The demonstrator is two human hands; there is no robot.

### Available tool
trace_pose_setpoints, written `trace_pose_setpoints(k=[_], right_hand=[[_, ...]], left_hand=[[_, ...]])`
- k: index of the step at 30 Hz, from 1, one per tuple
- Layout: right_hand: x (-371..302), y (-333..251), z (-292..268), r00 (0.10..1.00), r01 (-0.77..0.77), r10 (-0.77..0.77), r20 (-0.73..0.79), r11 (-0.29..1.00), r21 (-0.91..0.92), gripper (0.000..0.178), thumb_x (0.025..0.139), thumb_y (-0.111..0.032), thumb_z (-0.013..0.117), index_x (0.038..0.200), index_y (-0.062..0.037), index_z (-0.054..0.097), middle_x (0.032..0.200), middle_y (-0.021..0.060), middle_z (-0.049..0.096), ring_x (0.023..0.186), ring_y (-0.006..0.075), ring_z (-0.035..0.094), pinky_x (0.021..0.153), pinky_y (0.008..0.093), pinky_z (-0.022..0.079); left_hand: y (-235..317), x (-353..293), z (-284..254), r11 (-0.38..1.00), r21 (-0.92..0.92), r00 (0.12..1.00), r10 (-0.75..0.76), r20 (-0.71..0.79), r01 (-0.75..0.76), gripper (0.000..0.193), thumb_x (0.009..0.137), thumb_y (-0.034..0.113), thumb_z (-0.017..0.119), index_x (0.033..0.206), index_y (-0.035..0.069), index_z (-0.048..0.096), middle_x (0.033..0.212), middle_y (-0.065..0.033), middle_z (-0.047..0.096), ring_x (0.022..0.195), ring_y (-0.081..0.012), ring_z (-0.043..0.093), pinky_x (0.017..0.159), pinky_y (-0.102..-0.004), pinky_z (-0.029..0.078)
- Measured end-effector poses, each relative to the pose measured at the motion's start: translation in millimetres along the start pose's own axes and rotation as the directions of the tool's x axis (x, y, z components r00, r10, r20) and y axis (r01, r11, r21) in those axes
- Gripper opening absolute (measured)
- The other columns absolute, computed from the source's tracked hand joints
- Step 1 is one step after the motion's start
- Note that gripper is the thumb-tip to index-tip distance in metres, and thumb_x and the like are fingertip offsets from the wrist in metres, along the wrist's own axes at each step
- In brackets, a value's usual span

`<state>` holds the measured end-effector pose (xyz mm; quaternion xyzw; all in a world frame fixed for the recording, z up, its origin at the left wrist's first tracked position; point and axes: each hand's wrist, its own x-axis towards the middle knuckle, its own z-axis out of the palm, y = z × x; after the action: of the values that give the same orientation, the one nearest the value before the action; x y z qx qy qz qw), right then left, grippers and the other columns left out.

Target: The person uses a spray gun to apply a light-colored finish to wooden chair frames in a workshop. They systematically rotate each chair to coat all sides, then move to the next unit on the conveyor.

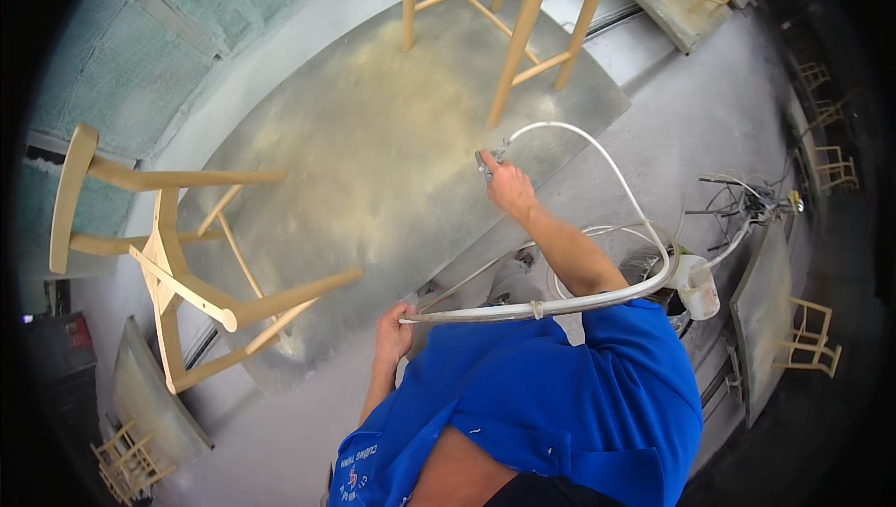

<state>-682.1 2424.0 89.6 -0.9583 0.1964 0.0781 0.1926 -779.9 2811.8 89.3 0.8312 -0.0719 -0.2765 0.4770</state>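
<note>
My right hand point(511, 191) is closed round a small metal spray gun point(485, 165), held over the near edge of the table. A white hose point(607, 157) arches from the gun back toward my right side. My left hand point(393, 335) grips a hose bundle point(476, 314) that crosses in front of my blue shirt. On the left of the table, a pale wooden chair frame point(187, 269) lies tipped on its side. Another wooden chair frame point(532, 26) stands upright at the far side, beyond the spray gun. Neither hand touches a chair.
The grey table point(373, 152) has yellowish overspray. A white plastic container point(697, 288) and a stand with tangled hoses point(756, 204) are at right. More tables with chair frames stand around, including one table point(154, 395) at lower left. Teal panels point(140, 68) line the far left.
</note>
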Motion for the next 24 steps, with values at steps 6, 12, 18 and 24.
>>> trace_pose_setpoints(k=[6,12,18,24], right_hand=[[-20,-49,-124,0.978,0.04,-0.065,-0.196,0.991,-0.127,0.065,0.088,-0.006,0.06,0.148,-0.0276,0.045,0.103,0.0247,0.067,0.091,0.0465,0.069,0.079,0.0546,0.058],[-61,-79,-238,0.843,0.026,-0.157,-0.515,0.967,-0.252,0.068,0.089,-0.009,0.066,0.151,-0.0305,0.05,0.098,0.0189,0.066,0.085,0.0412,0.069,0.078,0.0506,0.057],[-111,-104,-321,0.619,0.043,-0.276,-0.735,0.947,-0.319,0.075,0.083,-0.01,0.071,0.152,-0.0301,0.048,0.096,0.0134,0.065,0.081,0.0371,0.068,0.075,0.049,0.058],[-137,-143,-388,0.419,0.463,-0.453,-0.787,0.852,-0.244,0.059,0.092,-0.015,0.069,0.149,-0.0178,0.054,0.096,0.0134,0.07,0.083,0.0294,0.071,0.067,0.0397,0.058]], left_hand=[[7,37,-22,0.995,0.017,0.993,0.095,0.069,-0.097,0.025,0.101,0.027,0.064,0.093,0.004,0.069,0.079,-0.0174,0.065,0.072,-0.0288,0.061,0.071,-0.0384,0.05],[13,63,-6,0.975,-0.077,0.966,0.218,0.141,-0.209,0.018,0.098,0.022,0.065,0.093,0.005,0.069,0.075,-0.0164,0.063,0.069,-0.026,0.061,0.068,-0.0379,0.049],[32,73,0,0.939,-0.099,0.909,0.345,0.234,-0.33,0.012,0.097,0.018,0.065,0.094,0.008,0.071,0.073,-0.0128,0.064,0.068,-0.0202,0.06,0.066,-0.0365,0.049],[71,67,2,0.937,-0.154,0.899,0.346,0.27,-0.315,0.011,0.097,0.015,0.063,0.095,0.007,0.071,0.072,-0.0132,0.064,0.067,-0.0199,0.059,0.065,-0.0365,0.049]])
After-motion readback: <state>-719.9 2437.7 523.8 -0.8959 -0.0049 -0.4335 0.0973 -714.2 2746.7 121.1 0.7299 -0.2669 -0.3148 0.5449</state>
